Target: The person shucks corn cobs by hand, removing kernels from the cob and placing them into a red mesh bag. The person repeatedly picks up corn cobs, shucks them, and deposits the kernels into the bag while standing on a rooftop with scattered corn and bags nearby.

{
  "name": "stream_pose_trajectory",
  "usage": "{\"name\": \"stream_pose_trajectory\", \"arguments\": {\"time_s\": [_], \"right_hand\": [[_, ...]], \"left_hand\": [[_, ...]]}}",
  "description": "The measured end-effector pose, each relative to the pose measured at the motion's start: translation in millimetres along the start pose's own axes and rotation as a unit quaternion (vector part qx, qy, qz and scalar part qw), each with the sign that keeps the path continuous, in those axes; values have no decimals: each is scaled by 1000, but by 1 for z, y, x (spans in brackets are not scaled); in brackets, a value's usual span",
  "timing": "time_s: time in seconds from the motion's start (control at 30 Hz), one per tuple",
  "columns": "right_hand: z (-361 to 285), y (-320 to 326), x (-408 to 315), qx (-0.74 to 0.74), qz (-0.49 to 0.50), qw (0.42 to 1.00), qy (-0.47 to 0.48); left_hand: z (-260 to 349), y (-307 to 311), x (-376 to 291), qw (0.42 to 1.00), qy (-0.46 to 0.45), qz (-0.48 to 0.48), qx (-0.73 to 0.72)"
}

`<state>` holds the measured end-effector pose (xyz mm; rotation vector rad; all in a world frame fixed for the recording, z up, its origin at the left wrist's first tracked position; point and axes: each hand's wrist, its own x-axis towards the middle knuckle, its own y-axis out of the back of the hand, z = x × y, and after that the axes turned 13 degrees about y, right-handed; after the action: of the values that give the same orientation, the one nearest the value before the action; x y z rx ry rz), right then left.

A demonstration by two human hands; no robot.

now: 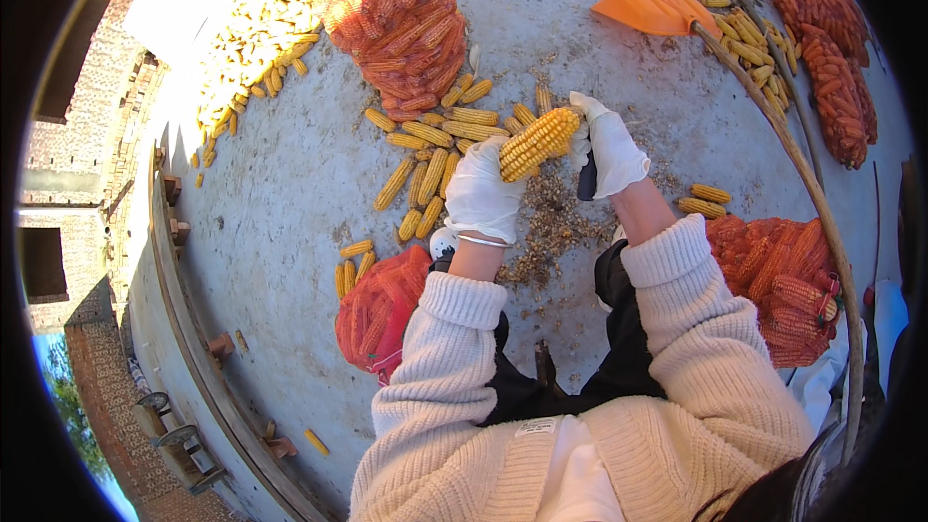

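Note:
My left hand (484, 188), in a white glove, grips the near end of a yellow ear of corn (540, 143). The ear is raised in front of me and slants up to the right. At its far end is my right hand (609, 141), also gloved in white, closed around a dark handle (588, 175). The working end of that tool is hidden behind the ear and the fingers. Below the hands, loose kernels and chaff (554, 225) are scattered over the concrete floor. Several ears of corn (433, 174) lie in a loose pile beyond my left hand.
A full red mesh sack (399, 29) stands ahead. Smaller sacks sit at my left (380, 308) and right (779, 290). An orange shovel (656, 12) with a long wooden handle (805, 167) lies to the right. A large corn heap (254, 36) spreads at the far left.

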<state>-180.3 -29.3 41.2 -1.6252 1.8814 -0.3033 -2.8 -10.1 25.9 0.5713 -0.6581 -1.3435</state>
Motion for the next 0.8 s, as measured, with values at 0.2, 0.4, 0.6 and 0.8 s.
{"name": "stream_pose_trajectory", "arguments": {"time_s": [0.2,0.4,0.6,0.8], "right_hand": [[9,-1,8,-7,83,996,5],[-15,-17,-10,-53,94,993,39],[-4,-14,-10,-66,7,998,7],[-10,-4,-5,-15,-31,999,14]], "left_hand": [[15,-3,-5,989,87,-42,-115],[14,13,3,990,-12,80,113],[17,8,1,986,0,57,155],[29,14,4,978,115,-171,20]]}}
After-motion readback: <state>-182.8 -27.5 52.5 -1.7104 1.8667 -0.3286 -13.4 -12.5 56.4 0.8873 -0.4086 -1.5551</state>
